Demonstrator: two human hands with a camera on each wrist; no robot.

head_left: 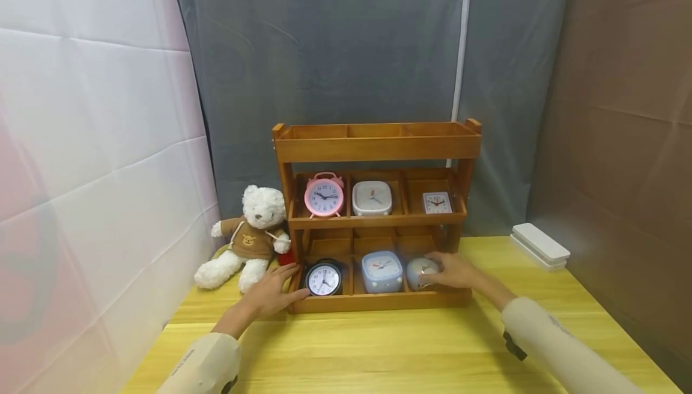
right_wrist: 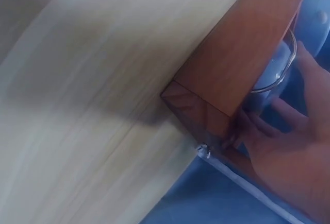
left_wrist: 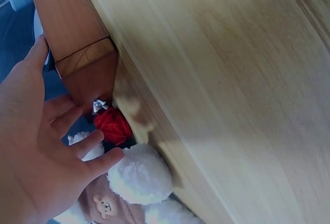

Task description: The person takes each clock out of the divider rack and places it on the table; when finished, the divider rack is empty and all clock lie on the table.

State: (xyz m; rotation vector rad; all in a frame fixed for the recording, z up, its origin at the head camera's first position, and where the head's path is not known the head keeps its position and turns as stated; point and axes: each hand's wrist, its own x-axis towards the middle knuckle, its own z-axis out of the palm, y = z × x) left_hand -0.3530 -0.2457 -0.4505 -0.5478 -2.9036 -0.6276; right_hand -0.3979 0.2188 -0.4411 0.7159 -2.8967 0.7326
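Observation:
A wooden rack (head_left: 378,149) with three tiers of compartments holds several clocks. At the right end of its bottom tier, my right hand (head_left: 454,269) grips a round grey-blue clock (head_left: 416,271), thumb on the front side and fingers behind; the right wrist view shows the thumb at the metal-coloured rim of the clock (right_wrist: 276,67). My left hand (head_left: 273,289) is at the left end of that tier, fingers spread along the rack's side. Its thumb reaches over the front edge toward a black round clock (head_left: 323,280). Between them sits a light-blue clock (head_left: 382,272).
The middle tier carries a pink twin-bell alarm clock (head_left: 324,197), a white rounded clock (head_left: 372,197) and a small white square clock (head_left: 437,203). Left of the rack sits a white teddy bear (head_left: 254,241) beside a red item (left_wrist: 113,126). A white block (head_left: 540,242) lies at the right.

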